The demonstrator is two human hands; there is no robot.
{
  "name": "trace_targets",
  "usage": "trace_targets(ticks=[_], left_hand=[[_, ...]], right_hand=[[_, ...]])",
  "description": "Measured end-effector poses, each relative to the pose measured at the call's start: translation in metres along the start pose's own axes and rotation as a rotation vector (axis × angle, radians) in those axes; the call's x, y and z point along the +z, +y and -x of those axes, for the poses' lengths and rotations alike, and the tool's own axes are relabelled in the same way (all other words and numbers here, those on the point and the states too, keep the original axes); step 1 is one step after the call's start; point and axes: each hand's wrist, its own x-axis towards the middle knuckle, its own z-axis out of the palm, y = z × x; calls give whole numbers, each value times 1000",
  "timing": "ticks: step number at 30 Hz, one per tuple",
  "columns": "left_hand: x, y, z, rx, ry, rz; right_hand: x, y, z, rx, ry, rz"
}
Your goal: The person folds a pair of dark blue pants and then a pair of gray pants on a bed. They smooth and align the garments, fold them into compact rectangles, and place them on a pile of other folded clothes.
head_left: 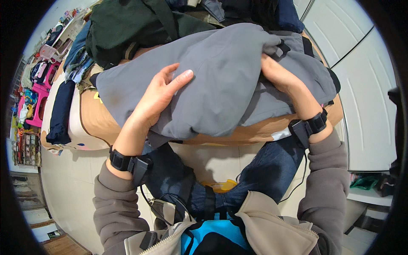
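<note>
A grey garment (212,85), which looks like a jacket with black trim at its edges, lies spread and partly folded over the surface in front of me. My left hand (159,93) rests against its left part, thumb stretched out and apart from the fingers, gripping nothing. At the right, my right hand (278,74) reaches under a raised fold of the grey cloth. That fold covers its fingers, so their hold cannot be seen. Both wrists wear black straps with small boxes.
The garment lies on a bed-like surface with a tan cover (95,119). A dark green bag-like item (127,29) and other clothes are heaped behind. Rolled navy cloth (61,112) lies at the left edge. Pink stools (40,100) stand farther left; white cabinet doors (365,93) rise at right.
</note>
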Motion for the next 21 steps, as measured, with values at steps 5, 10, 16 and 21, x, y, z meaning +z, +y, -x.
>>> trace_targets(ticks=[5, 10, 16, 21], left_hand=[[1, -2, 25, 148, -91, 315], [-32, -4, 78, 476, -8, 80], [-64, -15, 117, 816, -254, -444], [-79, -35, 126, 944, -378, -583]], right_hand=[[50, -48, 20, -620, -263, 190], [153, -70, 48, -1130, 109, 828], [167, -56, 57, -1181, -152, 720], [124, -56, 51, -1041, -370, 201]])
